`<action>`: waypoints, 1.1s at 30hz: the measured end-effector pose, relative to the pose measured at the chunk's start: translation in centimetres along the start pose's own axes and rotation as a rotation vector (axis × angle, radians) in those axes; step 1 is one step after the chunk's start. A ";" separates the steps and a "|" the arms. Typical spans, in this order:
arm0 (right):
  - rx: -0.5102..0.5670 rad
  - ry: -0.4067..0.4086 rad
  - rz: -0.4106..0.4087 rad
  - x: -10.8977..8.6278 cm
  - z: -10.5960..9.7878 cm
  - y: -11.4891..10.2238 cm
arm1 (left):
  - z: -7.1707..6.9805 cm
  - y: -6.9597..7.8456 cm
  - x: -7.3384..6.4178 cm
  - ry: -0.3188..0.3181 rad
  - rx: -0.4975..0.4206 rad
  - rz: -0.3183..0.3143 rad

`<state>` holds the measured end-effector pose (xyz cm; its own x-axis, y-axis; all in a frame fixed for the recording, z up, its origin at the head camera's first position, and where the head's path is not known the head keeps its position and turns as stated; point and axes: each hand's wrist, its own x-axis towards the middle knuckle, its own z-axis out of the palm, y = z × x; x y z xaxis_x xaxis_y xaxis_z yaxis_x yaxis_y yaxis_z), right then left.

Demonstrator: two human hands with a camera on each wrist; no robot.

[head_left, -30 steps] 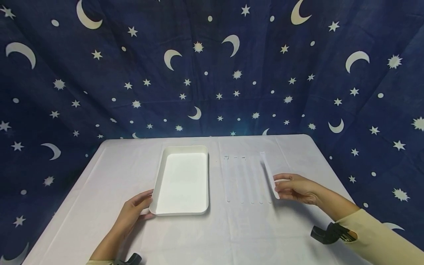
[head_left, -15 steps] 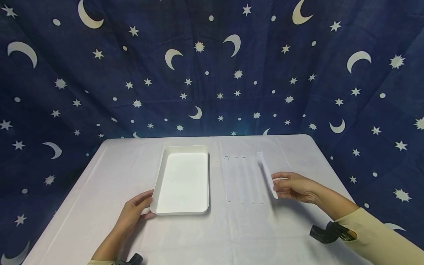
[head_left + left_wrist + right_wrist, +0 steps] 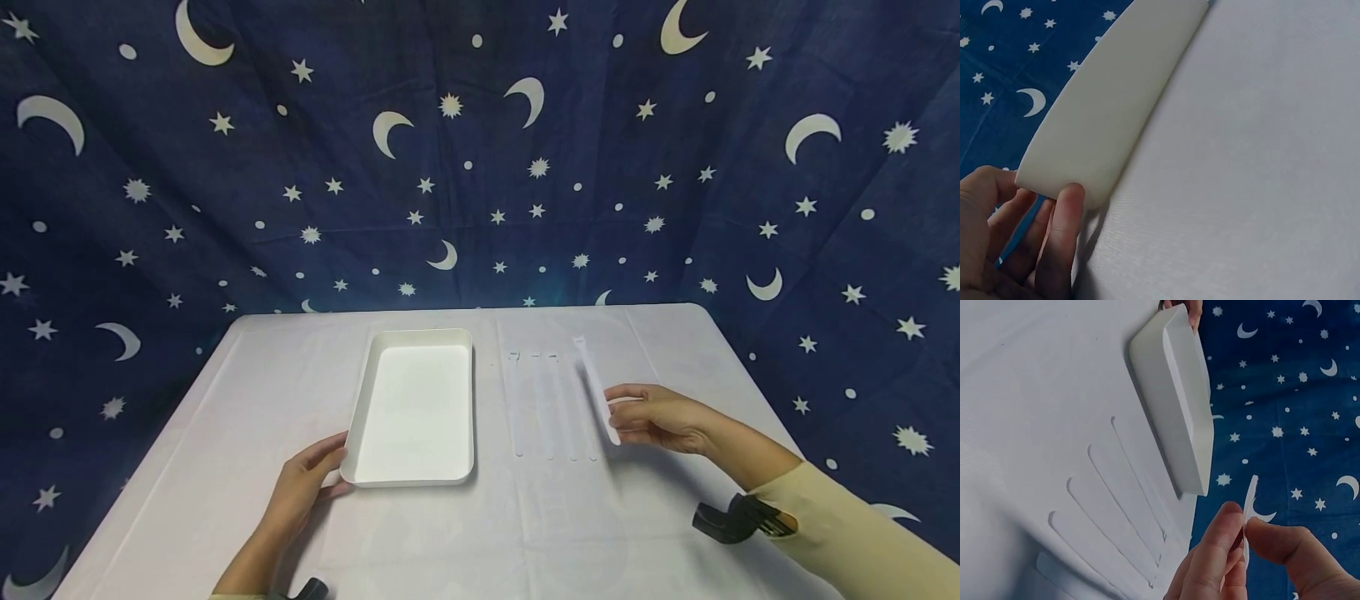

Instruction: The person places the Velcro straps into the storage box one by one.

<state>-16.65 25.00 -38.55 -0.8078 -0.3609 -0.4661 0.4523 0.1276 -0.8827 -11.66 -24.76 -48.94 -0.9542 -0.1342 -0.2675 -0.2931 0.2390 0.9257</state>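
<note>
- Strip (image 3: 597, 391), white, one; held above the table (image 3: 435, 542), just right of the laid strips (image 3: 515, 408); right wrist view gives its thin edge, head view its length
- Laid strips, in a row; four rounded ends plain in head view; right wrist view shows a fifth, in shadow
- Tray (image 3: 416, 417), white; interior in head view; outer wall in left wrist view
- Right hand (image 3: 660, 417), reaching inward; thumb and fingertips pinch the strip
- Left hand (image 3: 300, 483), fingers gripping the tray's near left corner
</note>
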 end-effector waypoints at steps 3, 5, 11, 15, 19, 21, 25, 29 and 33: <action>0.006 0.004 0.005 0.1 0.3 -0.1 | 0.1 -0.1 -0.1 0.004 -0.003 0.012; 0.006 0.002 0.004 0.2 0.4 -0.1 | 0.1 -0.1 -0.1 0.007 -0.008 0.020; -0.008 -0.011 -0.015 0.5 0.8 -0.2 | 0.1 -0.3 -0.1 0.005 -0.024 0.037; -0.011 -0.016 -0.021 0.8 1.0 -0.2 | 0.1 -0.5 -0.2 0.000 -0.045 0.042; -0.009 -0.015 -0.025 0.9 1.2 -0.2 | 0.2 -0.4 -0.4 0.010 -0.044 0.040; -0.003 -0.015 -0.029 1.0 1.3 -0.3 | 0.2 -0.4 -0.5 0.016 -0.031 0.042; 0.018 -0.017 -0.039 1.0 1.4 -0.3 | 0.2 -0.5 -0.6 0.021 -0.037 0.047; 0.041 -0.025 -0.051 1.0 1.5 -0.2 | 0.2 -0.6 -0.7 0.025 -0.049 0.052; 0.048 -0.020 -0.059 1.1 1.8 -0.2 | 0.2 -0.5 -0.7 0.030 -0.040 0.052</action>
<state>-16.97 22.95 -38.78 -0.8262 -0.3845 -0.4118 0.4223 0.0612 -0.9044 -10.82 -24.64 -49.29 -0.9657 -0.1518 -0.2107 -0.2396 0.2075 0.9484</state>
